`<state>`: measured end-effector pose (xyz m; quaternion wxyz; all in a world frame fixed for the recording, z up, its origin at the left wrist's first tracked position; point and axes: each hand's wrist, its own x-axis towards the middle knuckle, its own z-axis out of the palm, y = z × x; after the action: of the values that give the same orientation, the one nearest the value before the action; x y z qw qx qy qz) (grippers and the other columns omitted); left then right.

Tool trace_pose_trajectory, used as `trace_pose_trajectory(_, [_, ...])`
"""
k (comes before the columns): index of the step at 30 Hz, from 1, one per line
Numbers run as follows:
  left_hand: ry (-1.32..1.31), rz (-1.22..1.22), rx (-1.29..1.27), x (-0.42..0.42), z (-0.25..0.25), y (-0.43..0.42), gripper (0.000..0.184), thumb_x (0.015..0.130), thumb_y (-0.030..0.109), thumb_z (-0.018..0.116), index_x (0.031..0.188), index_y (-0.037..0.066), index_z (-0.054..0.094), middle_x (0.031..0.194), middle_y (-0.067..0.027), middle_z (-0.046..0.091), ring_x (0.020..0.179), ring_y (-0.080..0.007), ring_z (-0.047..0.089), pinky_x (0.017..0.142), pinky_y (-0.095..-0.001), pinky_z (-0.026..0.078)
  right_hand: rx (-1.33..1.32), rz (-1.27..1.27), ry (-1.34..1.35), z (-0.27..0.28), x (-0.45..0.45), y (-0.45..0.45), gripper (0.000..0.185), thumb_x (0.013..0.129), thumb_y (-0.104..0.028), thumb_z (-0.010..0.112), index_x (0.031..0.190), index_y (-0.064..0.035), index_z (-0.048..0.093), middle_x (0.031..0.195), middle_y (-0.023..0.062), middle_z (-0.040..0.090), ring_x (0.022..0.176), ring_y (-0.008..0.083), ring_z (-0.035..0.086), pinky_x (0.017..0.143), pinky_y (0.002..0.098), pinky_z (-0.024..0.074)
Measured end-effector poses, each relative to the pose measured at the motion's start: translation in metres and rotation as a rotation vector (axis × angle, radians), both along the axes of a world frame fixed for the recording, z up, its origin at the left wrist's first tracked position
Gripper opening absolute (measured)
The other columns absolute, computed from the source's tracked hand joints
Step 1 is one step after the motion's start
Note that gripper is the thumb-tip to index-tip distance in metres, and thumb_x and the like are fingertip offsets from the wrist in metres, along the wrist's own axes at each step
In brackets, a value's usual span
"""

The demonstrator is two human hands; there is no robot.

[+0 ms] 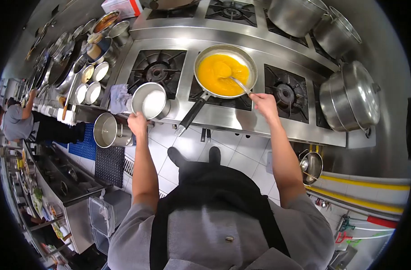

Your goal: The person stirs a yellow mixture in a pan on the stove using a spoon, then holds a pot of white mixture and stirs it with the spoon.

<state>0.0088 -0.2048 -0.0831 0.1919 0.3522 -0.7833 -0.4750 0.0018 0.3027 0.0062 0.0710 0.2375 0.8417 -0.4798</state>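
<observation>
A frying pan (pixel 252 60) with bright yellow liquid (pixel 210 81) in it sits over a burner at the middle of the stove. Its black handle (pixel 194 112) points toward me, down and to the left. My right hand (pixel 265 107) is closed on the handle of a metal ladle (pixel 239 84), whose round bowl lies in the liquid, coated yellow. At the stove's front left stands a steel pot (pixel 166 109) with something white inside. My left hand (pixel 138 123) is closed at the near side of this pot, on its rim or handle; the exact grip is hidden.
A grey-blue cloth (pixel 120 99) lies left of the pot. Bare burners (pixel 156 72) (pixel 285 93) flank the pan. A large lidded pot (pixel 351 96) stands at right, and another steel pot (pixel 106 130) at lower left. A person (pixel 18 121) works at far left.
</observation>
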Motion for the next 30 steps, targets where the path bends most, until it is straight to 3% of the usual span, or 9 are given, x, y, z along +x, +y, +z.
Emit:
trace_pose_trajectory(1, [-0.019, -0.012, -0.004, -0.003, 0.003, 0.001, 0.034, 0.095, 0.02, 0.059, 0.086, -0.011, 0.067, 0.074, -0.024, 0.073, 0.06, -0.0295, 0.074, 0.057, -0.0433, 0.061, 0.07, 0.007, -0.012, 0.007, 0.001, -0.002, 0.044, 0.091, -0.045, 0.077, 0.113, -0.0075, 0.082, 0.079, 0.0092, 0.075, 0.075, 0.0209, 0.072, 0.074, 0.0379, 0.0548])
trace_pose_trajectory(3, [-0.11, -0.043, -0.061, -0.008, 0.002, -0.003, 0.037, 0.095, 0.024, 0.058, 0.091, -0.011, 0.069, 0.08, -0.0289, 0.073, 0.072, -0.0391, 0.075, 0.074, -0.05, 0.059, 0.213, 0.028, 0.034, 0.014, 0.0, 0.0, 0.045, 0.091, -0.048, 0.076, 0.107, -0.0067, 0.082, 0.086, 0.0153, 0.078, 0.084, 0.0304, 0.076, 0.079, 0.0425, 0.0563])
trace_pose_trajectory(4, [-0.137, -0.046, -0.09, -0.012, -0.002, -0.006, 0.039, 0.095, 0.025, 0.058, 0.093, -0.012, 0.069, 0.084, -0.0316, 0.074, 0.079, -0.0441, 0.075, 0.081, -0.0525, 0.057, 0.214, 0.025, 0.03, 0.019, -0.001, 0.002, 0.045, 0.091, -0.048, 0.076, 0.107, -0.0067, 0.082, 0.086, 0.0153, 0.078, 0.084, 0.0304, 0.076, 0.079, 0.0425, 0.0563])
trace_pose_trajectory(7, [-0.15, -0.043, -0.208, -0.02, -0.012, -0.009, 0.041, 0.095, 0.027, 0.058, 0.097, -0.012, 0.07, 0.093, -0.0356, 0.073, 0.094, -0.0521, 0.072, 0.091, -0.0553, 0.052, 0.351, 0.058, 0.145, 0.056, 0.002, 0.004, 0.044, 0.093, -0.049, 0.073, 0.111, -0.0085, 0.081, 0.095, 0.0188, 0.078, 0.094, 0.0383, 0.076, 0.084, 0.0467, 0.0569])
trace_pose_trajectory(10, [-0.167, -0.016, -0.176, -0.022, -0.004, -0.002, 0.04, 0.095, 0.026, 0.058, 0.1, -0.011, 0.071, 0.098, -0.0373, 0.072, 0.1, -0.0544, 0.069, 0.091, -0.0559, 0.052, 0.452, 0.053, 0.193, 0.086, 0.003, 0.004, 0.044, 0.095, -0.048, 0.072, 0.114, -0.0096, 0.079, 0.097, 0.0186, 0.078, 0.094, 0.0403, 0.075, 0.084, 0.0492, 0.0568])
trace_pose_trajectory(15, [-0.163, -0.003, -0.223, -0.029, -0.006, -0.003, 0.039, 0.094, 0.025, 0.059, 0.102, -0.01, 0.072, 0.099, -0.0374, 0.072, 0.1, -0.0543, 0.069, 0.092, -0.0562, 0.052, 0.608, 0.034, 0.323, 0.107, 0.006, 0.004, 0.041, 0.096, -0.046, 0.072, 0.119, -0.0126, 0.076, 0.101, 0.0173, 0.078, 0.096, 0.0424, 0.073, 0.083, 0.0515, 0.0564])
trace_pose_trajectory(22, [-0.187, 0.0, -0.169, -0.032, -0.009, -0.005, 0.039, 0.094, 0.026, 0.06, 0.109, -0.008, 0.073, 0.105, -0.0366, 0.072, 0.105, -0.0527, 0.069, 0.095, -0.0554, 0.052, 0.798, 0.138, 0.483, 0.048, -0.007, 0.027, 0.035, 0.101, -0.036, 0.067, 0.131, -0.0183, 0.069, 0.105, 0.0165, 0.074, 0.092, 0.0427, 0.073, 0.08, 0.0538, 0.0575])
trace_pose_trajectory(28, [-0.175, 0.001, -0.204, -0.03, -0.006, -0.003, 0.041, 0.095, 0.026, 0.059, 0.114, -0.008, 0.072, 0.11, -0.0363, 0.072, 0.109, -0.0523, 0.069, 0.098, -0.0548, 0.051, 0.887, 0.257, 0.275, 0.023, -0.019, 0.034, 0.039, 0.101, -0.035, 0.066, 0.137, -0.0205, 0.069, 0.107, 0.0183, 0.075, 0.097, 0.0418, 0.074, 0.084, 0.0535, 0.0587])
trace_pose_trajectory(30, [-0.199, 0.006, -0.193, -0.031, -0.005, -0.003, 0.041, 0.095, 0.026, 0.059, 0.114, -0.008, 0.072, 0.11, -0.0364, 0.072, 0.109, -0.0524, 0.069, 0.098, -0.0549, 0.051, 0.692, 0.236, 0.164, 0.015, -0.026, 0.03, 0.039, 0.101, -0.038, 0.067, 0.138, -0.0267, 0.071, 0.108, 0.0164, 0.078, 0.097, 0.0389, 0.074, 0.083, 0.0493, 0.0595])
